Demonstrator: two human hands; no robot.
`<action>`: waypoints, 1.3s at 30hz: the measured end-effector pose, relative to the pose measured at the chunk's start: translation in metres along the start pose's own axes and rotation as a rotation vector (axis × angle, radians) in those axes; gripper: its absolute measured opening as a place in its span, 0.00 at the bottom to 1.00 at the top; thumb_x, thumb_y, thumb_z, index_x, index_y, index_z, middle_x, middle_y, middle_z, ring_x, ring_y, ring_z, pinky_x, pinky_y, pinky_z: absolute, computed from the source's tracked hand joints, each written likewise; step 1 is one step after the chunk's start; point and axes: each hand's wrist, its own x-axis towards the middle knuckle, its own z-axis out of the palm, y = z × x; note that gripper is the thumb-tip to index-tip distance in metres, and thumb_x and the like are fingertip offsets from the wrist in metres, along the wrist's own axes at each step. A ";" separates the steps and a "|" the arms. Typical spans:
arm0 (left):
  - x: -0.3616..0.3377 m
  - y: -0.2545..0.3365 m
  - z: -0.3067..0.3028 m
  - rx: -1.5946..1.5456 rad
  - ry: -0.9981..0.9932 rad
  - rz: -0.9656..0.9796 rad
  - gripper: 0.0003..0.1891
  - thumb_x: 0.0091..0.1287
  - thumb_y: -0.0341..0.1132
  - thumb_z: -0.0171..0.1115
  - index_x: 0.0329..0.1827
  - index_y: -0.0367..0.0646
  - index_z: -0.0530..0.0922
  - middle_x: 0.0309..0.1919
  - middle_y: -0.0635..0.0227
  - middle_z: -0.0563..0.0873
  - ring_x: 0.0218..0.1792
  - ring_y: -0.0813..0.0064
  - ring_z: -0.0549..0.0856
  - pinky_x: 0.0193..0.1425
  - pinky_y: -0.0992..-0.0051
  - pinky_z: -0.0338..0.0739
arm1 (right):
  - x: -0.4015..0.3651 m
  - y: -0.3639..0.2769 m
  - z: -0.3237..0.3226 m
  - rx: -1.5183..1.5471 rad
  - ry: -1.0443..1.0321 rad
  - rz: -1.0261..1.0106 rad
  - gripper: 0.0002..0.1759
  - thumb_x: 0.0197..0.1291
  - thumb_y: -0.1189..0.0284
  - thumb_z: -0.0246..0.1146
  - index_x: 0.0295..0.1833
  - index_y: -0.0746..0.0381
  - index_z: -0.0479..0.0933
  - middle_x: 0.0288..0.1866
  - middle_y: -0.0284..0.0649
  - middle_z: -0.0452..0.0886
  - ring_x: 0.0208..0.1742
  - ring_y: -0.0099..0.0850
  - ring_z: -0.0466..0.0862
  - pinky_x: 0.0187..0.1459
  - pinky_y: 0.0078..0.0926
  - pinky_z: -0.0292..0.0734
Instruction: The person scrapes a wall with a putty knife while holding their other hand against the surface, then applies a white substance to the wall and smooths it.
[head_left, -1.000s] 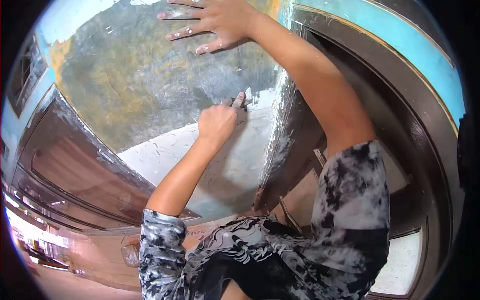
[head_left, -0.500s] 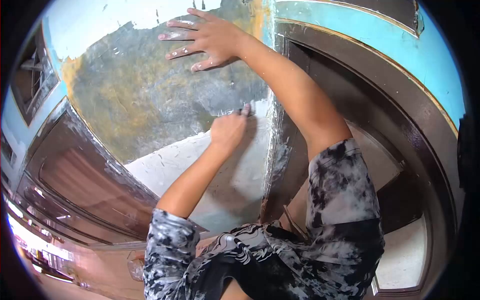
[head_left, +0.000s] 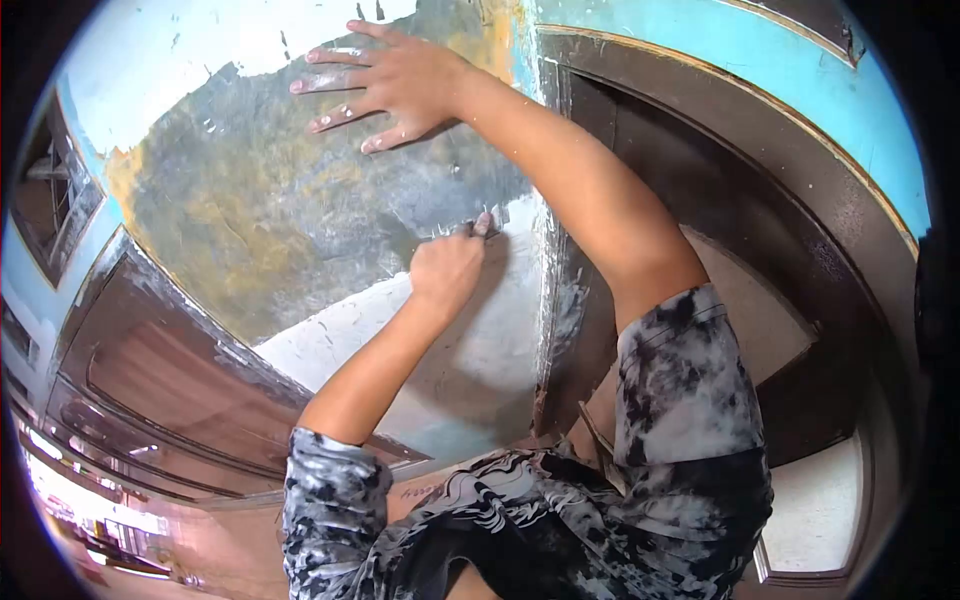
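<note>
My right hand [head_left: 408, 88] lies against the wall, fingers spread wide, with white smears and specks on them. It covers part of a grey and ochre patch [head_left: 280, 200]. Lower down, my left hand [head_left: 446, 266] is closed, its knuckles towards me and one finger or thumb pointing up at the wall. Something dark shows beside that digit, but the hand hides most of what it grips. Around this hand runs the lower edge of the patch, where a smooth white coating [head_left: 335, 335] begins. White streaks mark the surface just above the knuckles.
A brown door frame [head_left: 560, 100] with flaking white edges stands right of the patch, and turquoise wall [head_left: 690, 50] lies above it. Brown-framed panels [head_left: 180, 370] line the left side. A thin stick-like piece [head_left: 600, 445] shows near my right sleeve.
The view has shifted a little, so the upper wall and my right hand appear slightly further left. Both hands keep the same shape and nearly the same places on the wall.
</note>
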 end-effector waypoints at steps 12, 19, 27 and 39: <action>0.009 0.006 -0.019 0.090 -0.021 0.060 0.24 0.76 0.32 0.53 0.75 0.51 0.76 0.49 0.60 0.91 0.45 0.58 0.93 0.43 0.58 0.88 | -0.002 -0.002 -0.001 0.005 -0.001 0.020 0.33 0.67 0.43 0.63 0.78 0.21 0.69 0.88 0.19 0.58 0.89 0.30 0.53 0.87 0.54 0.38; 0.035 0.035 -0.007 -0.056 0.008 0.042 0.11 0.70 0.31 0.57 0.39 0.38 0.89 0.43 0.50 0.92 0.44 0.52 0.93 0.45 0.55 0.88 | 0.001 -0.001 0.006 0.030 0.021 0.021 0.34 0.66 0.42 0.65 0.77 0.20 0.68 0.89 0.16 0.54 0.89 0.29 0.52 0.87 0.56 0.41; 0.014 0.011 -0.028 0.061 -0.083 0.078 0.19 0.78 0.33 0.52 0.69 0.48 0.80 0.48 0.59 0.92 0.43 0.58 0.94 0.40 0.58 0.89 | 0.001 -0.001 0.004 0.034 0.020 0.022 0.34 0.65 0.41 0.65 0.77 0.20 0.68 0.89 0.16 0.55 0.89 0.28 0.52 0.87 0.56 0.40; 0.022 0.016 -0.017 -0.001 -0.017 0.068 0.17 0.71 0.29 0.55 0.58 0.45 0.87 0.47 0.54 0.92 0.45 0.53 0.93 0.45 0.56 0.89 | 0.000 0.000 0.001 0.022 0.016 0.039 0.33 0.67 0.42 0.63 0.77 0.19 0.68 0.89 0.17 0.54 0.88 0.29 0.54 0.87 0.57 0.38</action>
